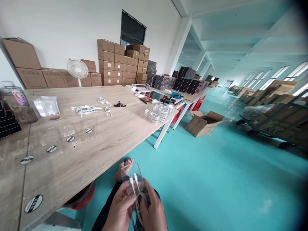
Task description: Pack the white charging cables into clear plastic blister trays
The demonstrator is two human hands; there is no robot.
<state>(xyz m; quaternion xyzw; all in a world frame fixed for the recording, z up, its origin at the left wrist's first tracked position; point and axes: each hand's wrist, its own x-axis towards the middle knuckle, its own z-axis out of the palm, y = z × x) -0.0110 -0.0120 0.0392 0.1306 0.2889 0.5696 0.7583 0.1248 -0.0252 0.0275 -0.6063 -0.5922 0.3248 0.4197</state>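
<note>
My left hand [120,208] and my right hand [152,210] are low in the view, over my lap. Both close on a clear plastic bag [131,173] with a coiled white cable [137,192] going in; the two plugs point up inside the bag. My bare foot [123,169] rests on the floor beyond the bag. On the wooden table [115,134] to my left lie several clear bags with round black labels [51,149], loose white cables [85,110] and a pile of bagged cables [158,113] at the far corner.
A plastic water bottle [16,102] and a stack of clear bags [45,107] stand at the table's left. A white fan [77,69] and stacked cartons [122,62] line the wall. An open carton [204,123] sits on the teal floor; a loaded cart [274,120] is at right.
</note>
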